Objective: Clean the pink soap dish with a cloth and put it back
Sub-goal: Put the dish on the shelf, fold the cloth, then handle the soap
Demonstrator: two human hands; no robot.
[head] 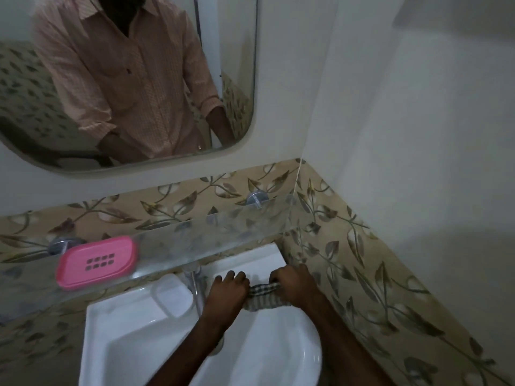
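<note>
The pink soap dish (97,262) lies on the left part of a clear glass shelf (223,235), with two rows of small slots in its top. Both hands are lower right of it, over the back right rim of the white sink (117,330). A checked cloth (263,295) is bunched between them. My left hand (227,295) grips its left end with curled fingers. My right hand (296,285) grips its right end, close to the tiled wall. Neither hand touches the soap dish.
A chrome tap (196,285) stands at the sink's back, just left of my left hand. A mirror (125,79) hangs above the shelf. Leaf-pattern tiles (362,274) line the back and right walls, forming a tight corner on the right.
</note>
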